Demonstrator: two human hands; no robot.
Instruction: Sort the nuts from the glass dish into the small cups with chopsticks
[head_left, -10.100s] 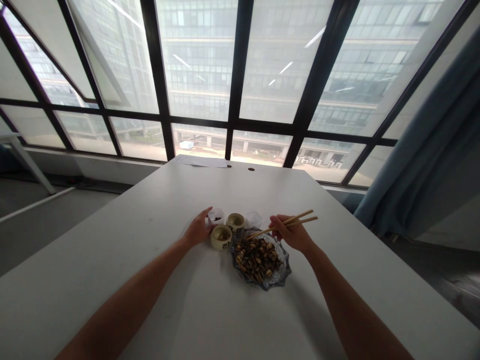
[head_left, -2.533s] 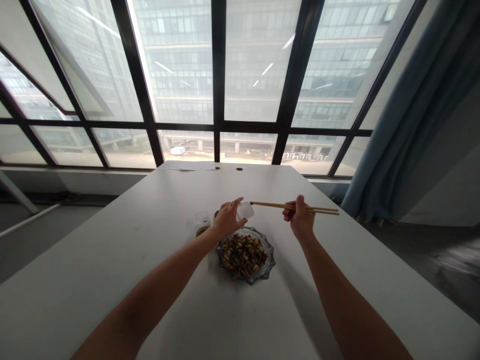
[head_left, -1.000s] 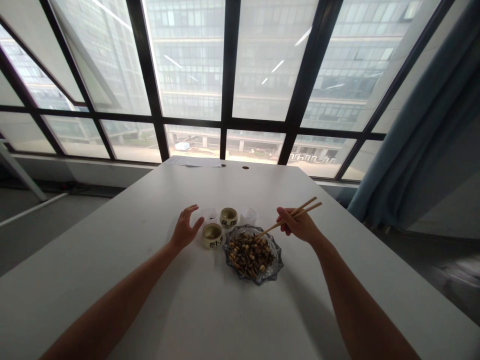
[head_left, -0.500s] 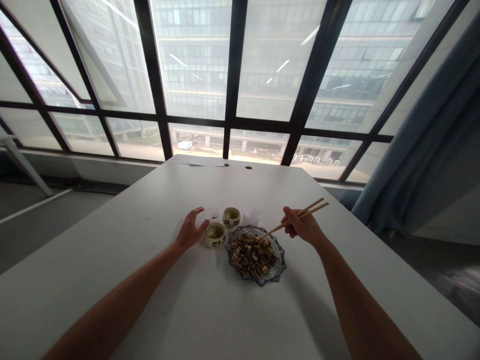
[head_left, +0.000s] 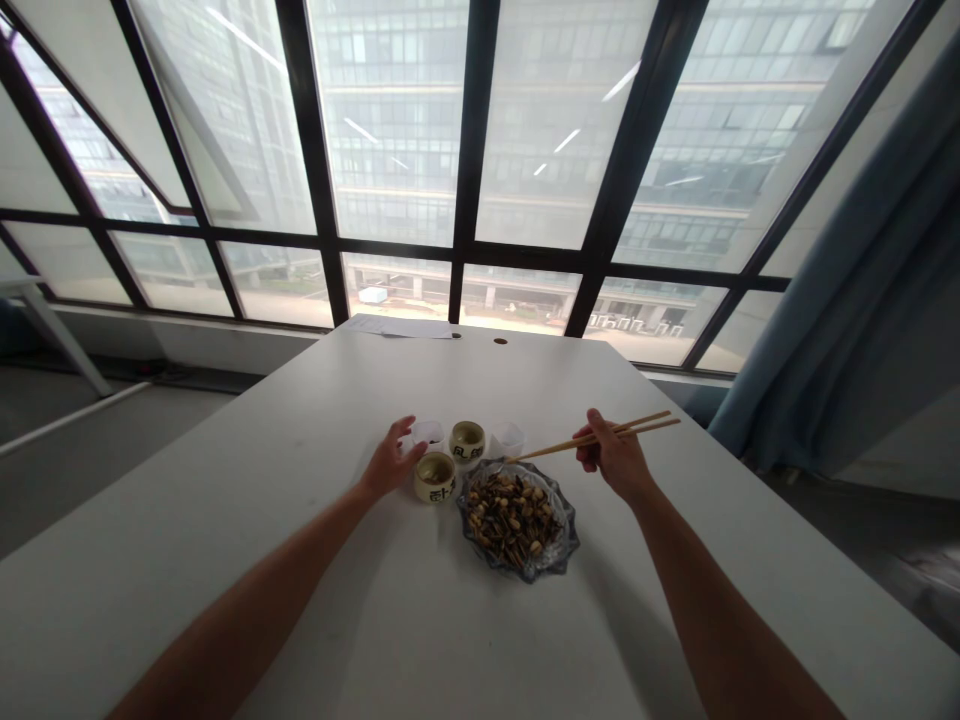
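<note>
My right hand (head_left: 611, 455) is closed around a pair of wooden chopsticks (head_left: 559, 446). Their tips are over the far rim of a scalloped glass bowl (head_left: 570, 535); whether anything is pinched there is too small to tell. Inside the bowl lies a heap of seeds and nuts (head_left: 514, 518). My left hand (head_left: 391, 460) has its thumb and fingers apart, beside a small clear plastic cup (head_left: 428, 431) with something dark in it and a ceramic cup (head_left: 435, 477) with black characters. Whether it touches either is unclear. A second ceramic cup (head_left: 467, 441) and another clear cup (head_left: 507, 439) stand behind the bowl.
All of this stands on a long white table (head_left: 300, 560). Sheets of paper (head_left: 405, 327) lie at its far end, near two round holes. Beyond are large windows, with a blue curtain (head_left: 825, 300) on the right.
The chopsticks have risen from among the seeds and nuts to the bowl's far rim, now lying flatter. My right hand has shifted slightly right. My left hand stays by the cups.
</note>
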